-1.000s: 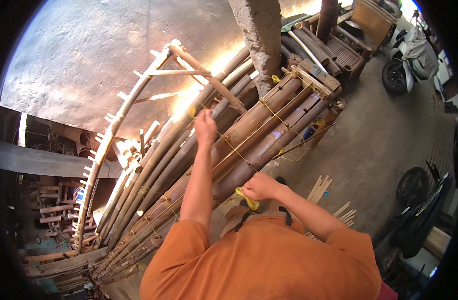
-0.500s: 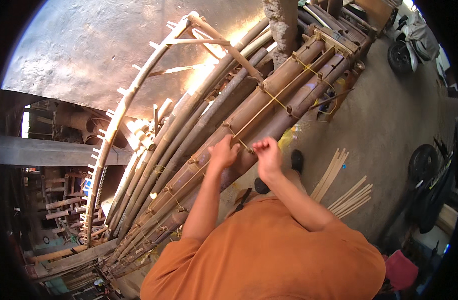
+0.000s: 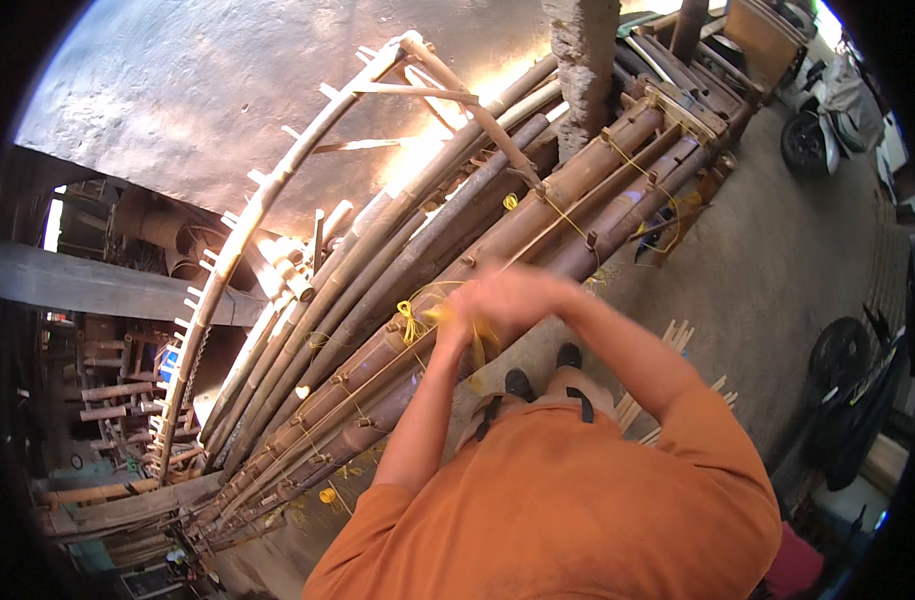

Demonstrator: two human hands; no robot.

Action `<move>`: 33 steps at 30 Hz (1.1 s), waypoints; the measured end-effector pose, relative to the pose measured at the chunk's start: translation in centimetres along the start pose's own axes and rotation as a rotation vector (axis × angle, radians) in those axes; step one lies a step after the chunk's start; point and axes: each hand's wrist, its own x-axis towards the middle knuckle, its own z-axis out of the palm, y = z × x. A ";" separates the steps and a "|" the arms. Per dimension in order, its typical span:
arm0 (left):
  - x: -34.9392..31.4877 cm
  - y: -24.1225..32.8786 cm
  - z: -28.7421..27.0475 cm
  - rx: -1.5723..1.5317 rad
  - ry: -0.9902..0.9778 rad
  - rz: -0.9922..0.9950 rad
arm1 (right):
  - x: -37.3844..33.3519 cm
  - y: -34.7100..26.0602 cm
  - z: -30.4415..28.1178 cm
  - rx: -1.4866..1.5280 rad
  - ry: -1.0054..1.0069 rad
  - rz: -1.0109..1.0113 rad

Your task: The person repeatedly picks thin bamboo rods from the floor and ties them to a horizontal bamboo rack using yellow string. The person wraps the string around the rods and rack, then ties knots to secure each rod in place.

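Observation:
Two long brown bamboo poles [image 3: 537, 226] run side by side from lower left to upper right, with short pegs and yellow lashings along them. Above the poles my left hand [image 3: 461, 312] is closed, with yellow cord [image 3: 409, 322] coming out of it in a small looped bundle. My right hand [image 3: 522, 298] meets it from the right, smeared by motion, so its fingers do not show clearly. More blurred yellow strands hang beneath the two hands. The pegs and pole surface directly under them are hidden.
A curved bamboo piece with many pegs [image 3: 239, 235] leans against the wall, beside more stacked bamboo poles [image 3: 377, 262]. Thin bamboo strips [image 3: 667, 365] lie on the floor at my right. A motorcycle [image 3: 817, 130] stands far right, and a rough post [image 3: 582, 70] rises behind the poles.
My hands, earlier apart at a peg on the poles, have come together. Yellow cord in a looped bundle now shows at my left hand. The view has shifted slightly.

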 end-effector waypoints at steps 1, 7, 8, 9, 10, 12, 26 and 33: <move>-0.1 0.7 0.1 0.022 0.018 0.005 | -2.6 -2.2 1.8 0.200 -0.169 0.282; 5.0 0.9 -0.9 -0.673 0.033 0.010 | -6.7 -5.8 7.1 0.438 0.036 0.746; 6.7 3.0 -3.0 -0.701 0.057 0.006 | -7.0 -6.2 6.9 0.483 0.146 0.778; 9.0 2.4 -3.0 -0.705 0.106 -0.035 | -7.4 -6.8 6.8 0.515 0.244 0.802; 11.0 1.3 -2.3 -0.713 0.155 -0.073 | -7.9 -7.2 6.8 0.540 0.342 0.823; 12.4 -3.6 1.4 -0.213 0.260 0.003 | -9.9 -7.2 9.1 0.996 0.778 0.817; -6.9 -13.9 -10.1 0.168 -0.320 0.034 | 5.9 -10.8 23.5 1.322 1.712 0.784; -7.1 -16.4 -5.8 -0.102 0.003 0.134 | 16.7 -2.8 16.5 0.522 0.496 0.684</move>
